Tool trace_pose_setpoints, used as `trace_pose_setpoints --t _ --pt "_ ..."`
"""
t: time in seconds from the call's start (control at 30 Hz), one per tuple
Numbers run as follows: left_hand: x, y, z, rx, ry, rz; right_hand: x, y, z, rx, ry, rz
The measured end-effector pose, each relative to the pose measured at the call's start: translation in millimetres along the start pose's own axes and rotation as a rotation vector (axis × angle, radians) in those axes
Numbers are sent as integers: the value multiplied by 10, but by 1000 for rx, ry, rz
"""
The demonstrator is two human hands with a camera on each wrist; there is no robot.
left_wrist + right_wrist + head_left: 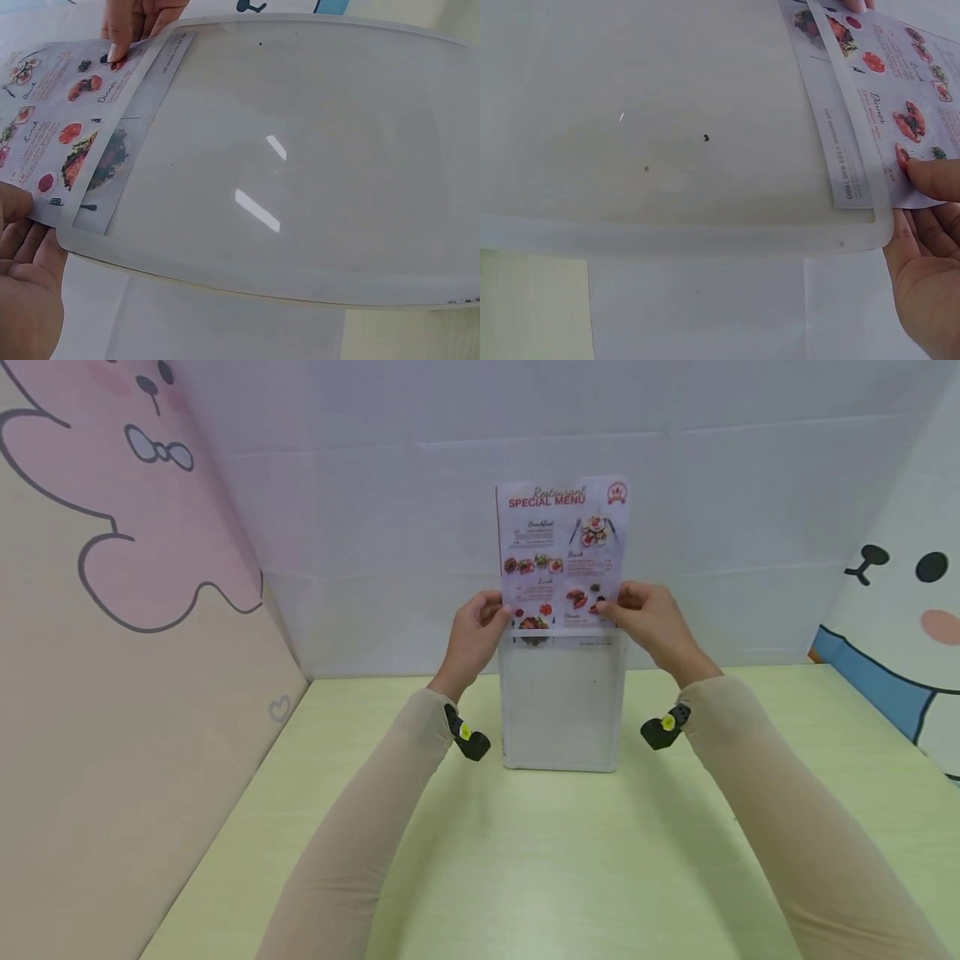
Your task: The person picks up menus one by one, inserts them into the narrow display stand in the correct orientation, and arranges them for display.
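A printed restaurant menu sheet (566, 547) stands upright, its lower edge inside the top of a clear sign holder with a white frame (561, 710). My left hand (476, 635) pinches the sheet's left edge between thumb and fingers, just above the holder's top corner. On the opposite edge my right hand (656, 622) pinches the sheet in the same way. Through the clear panel (300, 150) in the left wrist view, a strip of the menu (142, 135) shows behind the top rim. The right wrist view shows the right thumb (937, 178) lying on the menu's face.
The holder stands on a pale green table (555, 852). Behind it hangs a white sheet (375, 527). Panels with cartoon animals stand at the left (150, 693) and right (885, 610). Small dark specks mark the holder's panel (667, 90).
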State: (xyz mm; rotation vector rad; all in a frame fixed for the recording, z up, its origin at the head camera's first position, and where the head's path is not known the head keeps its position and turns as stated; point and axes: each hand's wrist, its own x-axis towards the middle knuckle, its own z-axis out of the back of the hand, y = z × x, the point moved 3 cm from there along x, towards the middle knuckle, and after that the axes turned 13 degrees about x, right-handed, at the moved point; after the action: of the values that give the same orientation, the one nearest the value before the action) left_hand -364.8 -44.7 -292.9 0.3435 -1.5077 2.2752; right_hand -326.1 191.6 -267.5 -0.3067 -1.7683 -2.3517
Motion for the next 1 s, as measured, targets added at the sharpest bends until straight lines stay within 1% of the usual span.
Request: trace_pose_setpoints --t 0.17,0.33,0.67,1.0 --pt "-7 -5 -10 9 -6 -9 -4 -17 3 7 -3 -5" --pt "-17 -8 -23 14 2 -3 -6 -35 11 18 -6 -12" --pt "-25 7 -25 24 21 -15 -21 -73 13 50 -7 6" --pt "-15 18 -21 48 13 -22 -20 -82 -2 47 -33 18"
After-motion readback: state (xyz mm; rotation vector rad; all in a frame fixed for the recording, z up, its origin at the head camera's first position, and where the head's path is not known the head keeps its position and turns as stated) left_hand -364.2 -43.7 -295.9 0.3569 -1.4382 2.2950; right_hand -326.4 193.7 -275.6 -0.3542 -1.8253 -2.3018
